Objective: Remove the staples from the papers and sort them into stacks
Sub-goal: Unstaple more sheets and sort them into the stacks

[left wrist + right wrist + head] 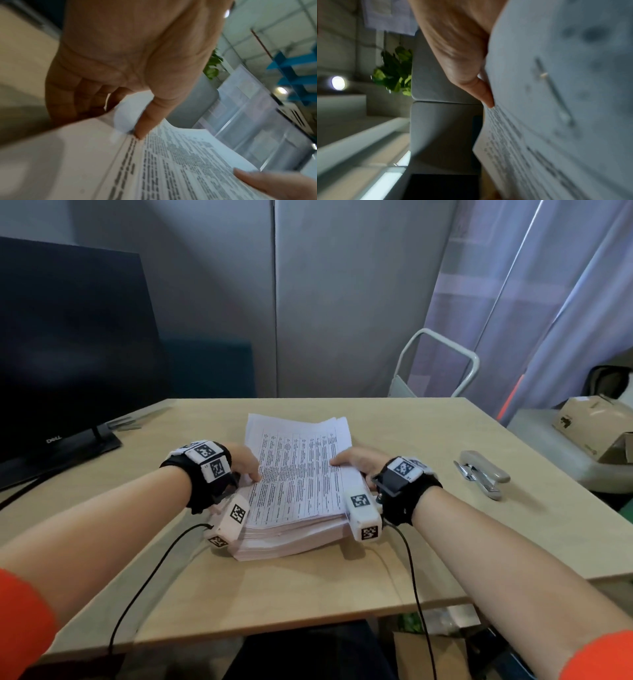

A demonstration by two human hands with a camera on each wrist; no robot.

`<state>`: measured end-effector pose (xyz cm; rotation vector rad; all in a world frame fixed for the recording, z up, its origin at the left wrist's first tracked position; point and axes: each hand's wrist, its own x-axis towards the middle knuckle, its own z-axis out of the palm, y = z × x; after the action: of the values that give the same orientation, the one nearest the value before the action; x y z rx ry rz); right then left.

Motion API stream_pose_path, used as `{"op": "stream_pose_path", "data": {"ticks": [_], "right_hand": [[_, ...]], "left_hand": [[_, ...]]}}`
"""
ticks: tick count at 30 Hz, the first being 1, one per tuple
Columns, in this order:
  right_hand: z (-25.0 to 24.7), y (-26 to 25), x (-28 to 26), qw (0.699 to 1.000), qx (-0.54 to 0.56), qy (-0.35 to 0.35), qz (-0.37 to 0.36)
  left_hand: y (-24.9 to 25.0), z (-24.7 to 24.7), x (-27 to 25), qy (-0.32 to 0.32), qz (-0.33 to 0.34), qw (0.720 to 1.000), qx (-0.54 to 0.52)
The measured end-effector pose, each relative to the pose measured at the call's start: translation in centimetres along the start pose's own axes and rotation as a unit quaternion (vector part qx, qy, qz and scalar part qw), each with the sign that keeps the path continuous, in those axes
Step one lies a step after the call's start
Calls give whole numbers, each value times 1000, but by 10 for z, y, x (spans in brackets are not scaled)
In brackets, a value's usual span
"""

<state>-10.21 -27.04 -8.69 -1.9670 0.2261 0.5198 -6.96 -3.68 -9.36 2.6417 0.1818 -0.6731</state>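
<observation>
Your desk, left to right: a dark monitor stands at the far left edge, its stand on the wood, cables trailing toward you.

Next, your left hand takes the left side of the paper pile. In the left wrist view its thumb lies on top of the printed sheet while the other fingers curl beneath a lifted bundle, pinching it; judged from that grip, you are separating the top set from the pile so its staple can be reached.

The pile itself sits at mid-desk, directly in front of you, 1 thick stack with its near edges fanned and uneven. No staple shows clearly in the head view; in the right wrist view a thin dark line on the blurred sheet may be one, but that cannot be told.

Your right hand holds the pile's right edge, thumb on the top sheet; whether its other fingers reach under the paper cannot be told.

Further right, well apart from the pile, a grey metal tool, probably the staple remover, lies untouched near the desk's right edge. Bare wood on both sides of the pile and along the near edge leaves room for sorted stacks. A cardboard box sits beyond the desk.
</observation>
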Motion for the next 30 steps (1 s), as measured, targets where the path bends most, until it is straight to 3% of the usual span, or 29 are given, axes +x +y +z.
{"op": "stream_pose_path", "data": {"ticks": [2,4,6,9,10,11,15,18,21,26,30], "right_hand": [[-1,-1,-4,995,93,-12,-28],[-7,-5,-5,978,192,-15,-86],[-13,-9,-8,956,252,-20,-149],[-17,-22,-16,934,283,-38,-213],[-18,-28,-15,934,267,-36,-235],[-18,-36,-13,936,243,-25,-255],[-15,-60,3,934,180,55,-305],[-18,-68,13,919,174,52,-351],[-23,-62,26,912,176,38,-369],[-7,-46,35,901,174,27,-397],[8,-49,47,883,293,109,-349]], "left_hand": [[-13,-1,6,-58,-27,982,-180],[-26,-6,4,-94,-25,929,-357],[-35,-10,-1,-111,53,869,-480],[-40,-20,-14,-162,185,746,-619],[-37,-25,-18,-146,206,719,-647],[-33,-32,-22,-104,217,711,-661],[-9,-57,-30,145,246,738,-612],[4,-68,-35,247,312,732,-553],[4,-69,-32,271,362,736,-504],[-11,-35,0,186,345,765,-510],[5,-30,7,274,336,742,-510]]}}
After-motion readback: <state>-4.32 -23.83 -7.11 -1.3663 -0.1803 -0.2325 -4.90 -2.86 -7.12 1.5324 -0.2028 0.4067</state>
